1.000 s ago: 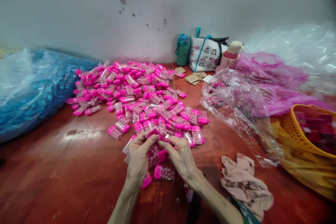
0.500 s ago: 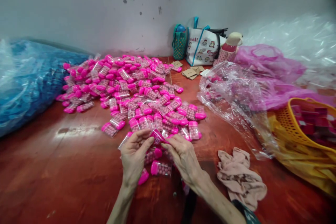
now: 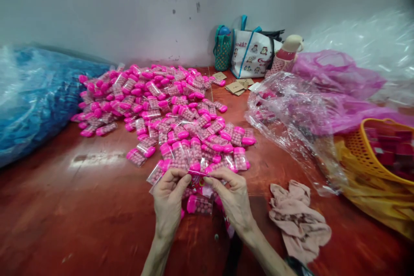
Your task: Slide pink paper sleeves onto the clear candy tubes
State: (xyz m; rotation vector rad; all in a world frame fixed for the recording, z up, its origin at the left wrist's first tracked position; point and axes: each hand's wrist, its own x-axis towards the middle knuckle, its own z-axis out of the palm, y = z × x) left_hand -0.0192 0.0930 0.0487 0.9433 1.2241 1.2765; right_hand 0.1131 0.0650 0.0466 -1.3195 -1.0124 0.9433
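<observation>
Between the fingertips of both hands is a small magenta printed label (image 3: 198,182), pinched at its two upper corners. My left hand (image 3: 170,198) is closed on its left side, thumb against forefinger. On the right side my right hand (image 3: 232,196) pinches it the same way. Just below the label lies a clear container with a pink cap (image 3: 199,205), full of small pink balls. In front of my hands spreads a large heap of the same pink-capped containers (image 3: 181,116). Part of the heap is hidden behind my fingers.
A blue plastic sack (image 3: 42,99) bulges at left. To the right lie a crumpled cloth (image 3: 299,220), clear plastic film (image 3: 287,112) and a yellow basket (image 3: 359,151) with dark red pieces. A tote bag (image 3: 250,54), a bottle in a green holder (image 3: 222,49) and cardboard pieces (image 3: 237,87) sit by the wall.
The label has gone from slanted to roughly level and its printed face now shows more. Both hands have moved slightly down and the right hand a little to the right.
</observation>
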